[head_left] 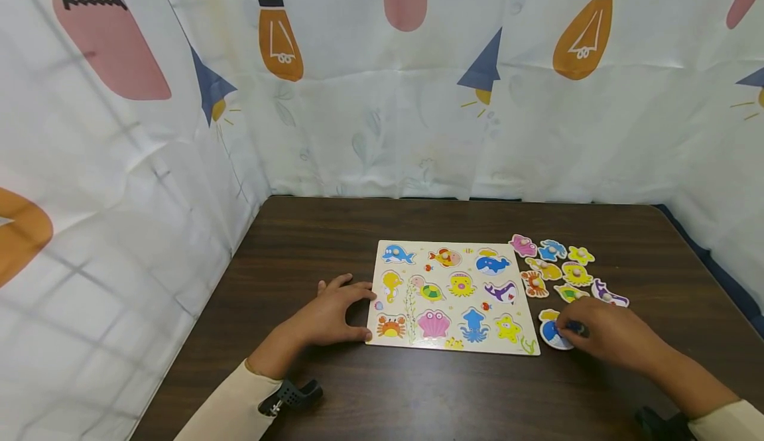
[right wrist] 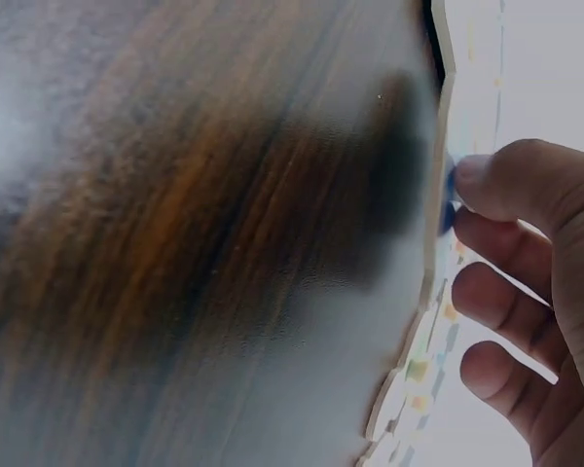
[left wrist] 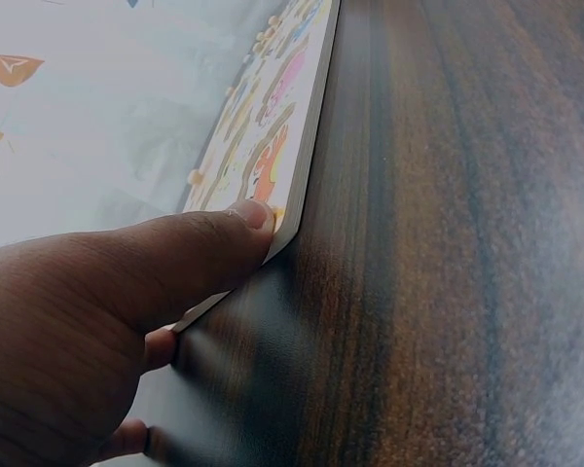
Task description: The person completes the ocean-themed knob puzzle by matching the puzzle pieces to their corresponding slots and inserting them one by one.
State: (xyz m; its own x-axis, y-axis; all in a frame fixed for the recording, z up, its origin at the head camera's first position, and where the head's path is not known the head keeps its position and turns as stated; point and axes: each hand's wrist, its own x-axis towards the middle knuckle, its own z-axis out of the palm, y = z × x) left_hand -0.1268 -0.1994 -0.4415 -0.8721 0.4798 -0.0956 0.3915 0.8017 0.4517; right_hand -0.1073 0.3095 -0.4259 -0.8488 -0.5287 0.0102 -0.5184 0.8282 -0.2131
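Note:
A wooden sea-animal puzzle board point(head_left: 477, 348) lies flat on the table. My left hand point(head_left: 337, 312) touches its left edge with spread fingers. In the left wrist view the thumb point(left wrist: 253, 216) rests on the board's near corner, and other fingertips are by the edge. Off the board's right side, my right hand point(head_left: 609, 331) pinches a blue whale puzzle piece point(head_left: 550, 336) between thumb and index finger. The right wrist view shows the thumb point(right wrist: 496, 180) and index at a blue knob, with the remaining fingers loosely bent. Whether the piece touches the table is hard to tell.
Several loose puzzle pieces with knobs lie right of the board, among them a pink piece point(head_left: 523, 246), a crab piece point(head_left: 534, 284) and a purple piece point(head_left: 610, 294) beyond my right hand. The brown table point(head_left: 334, 229) is enclosed by a printed white curtain point(head_left: 382, 142).

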